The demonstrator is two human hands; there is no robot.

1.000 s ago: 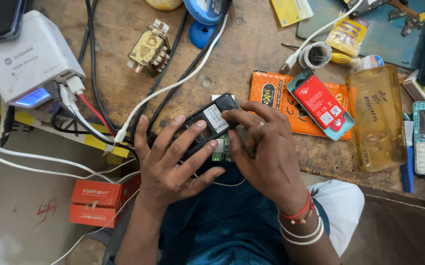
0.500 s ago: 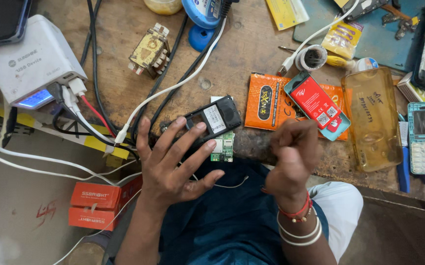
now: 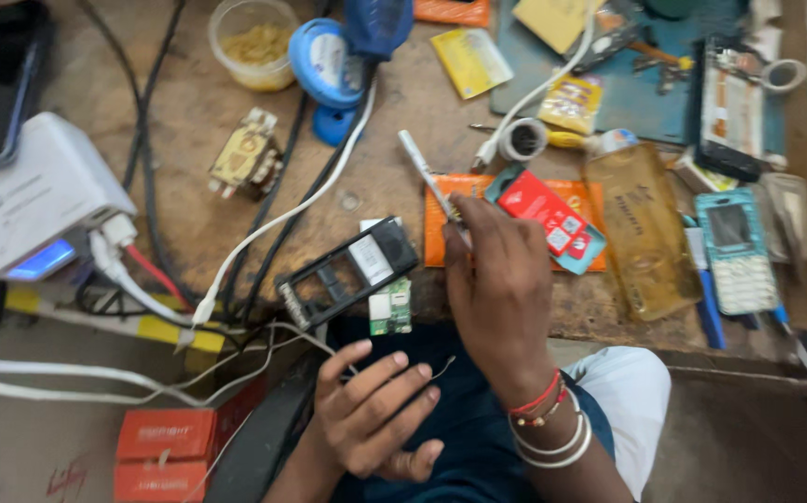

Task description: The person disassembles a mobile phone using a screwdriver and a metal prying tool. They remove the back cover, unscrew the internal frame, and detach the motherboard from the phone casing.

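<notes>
My right hand (image 3: 496, 279) is over the front edge of the workbench, shut on a thin white stick-like tool (image 3: 420, 168) that points up and to the left. A black phone frame (image 3: 347, 270) lies flat on the bench just left of that hand, and a small green circuit board (image 3: 390, 312) pokes out beneath it at the edge. Lower down, over my lap, my left hand (image 3: 375, 410) has its fingers spread and holds nothing. A thin wire (image 3: 442, 369) curls by its fingertips.
A white charger box (image 3: 40, 205) with plugged cables sits at the left, and a small transformer (image 3: 245, 154) lies behind the frame. Right of my hand are a red packet (image 3: 548, 219), an amber case (image 3: 641, 228) and a pale blue keypad phone (image 3: 739, 251). Red boxes (image 3: 170, 447) lie on the floor.
Both hands let go of the phone frame, which now lies on the bench. The right hand rose and took up the white tool. The left hand dropped toward my lap.
</notes>
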